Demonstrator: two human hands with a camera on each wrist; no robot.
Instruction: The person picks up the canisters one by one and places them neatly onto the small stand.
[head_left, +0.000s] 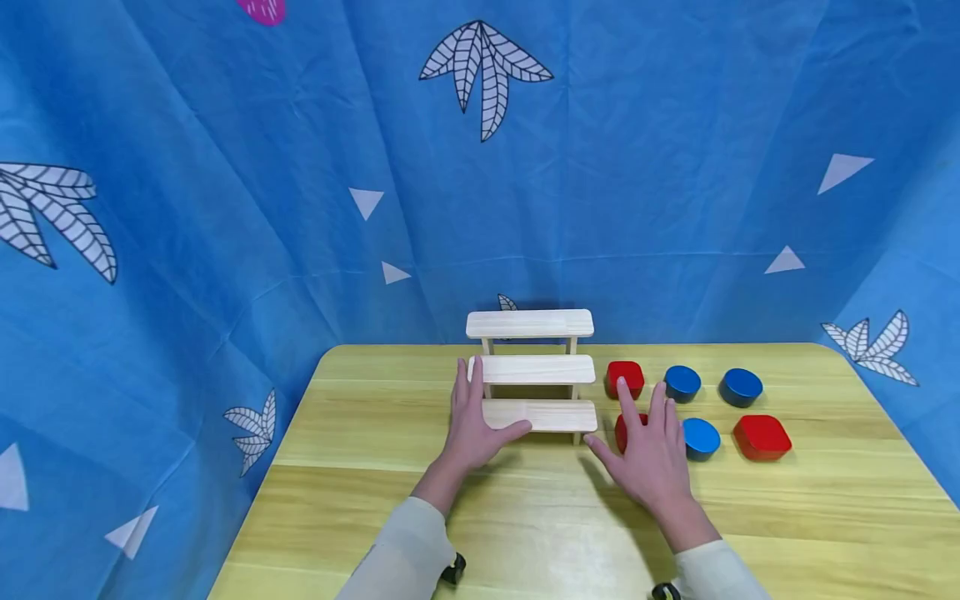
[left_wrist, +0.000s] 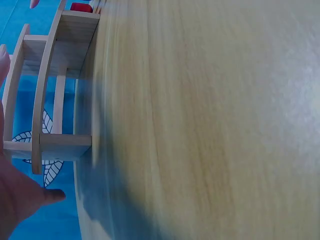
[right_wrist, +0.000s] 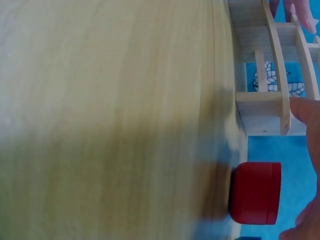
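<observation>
A three-tier wooden step shelf stands upright at the back of the table. My left hand is at its left end, fingers extended and the thumb pointing inward in front of the lowest step. On the other side my right hand is spread, its thumb near the shelf's right end. Whether either hand touches the wood I cannot tell. Beneath the right fingers, one red container is partly hidden. Neither hand holds anything.
Right of the shelf are more small containers: a red one, another red one, and blue round ones and a nearer blue one. A blue patterned cloth hangs behind the wooden table.
</observation>
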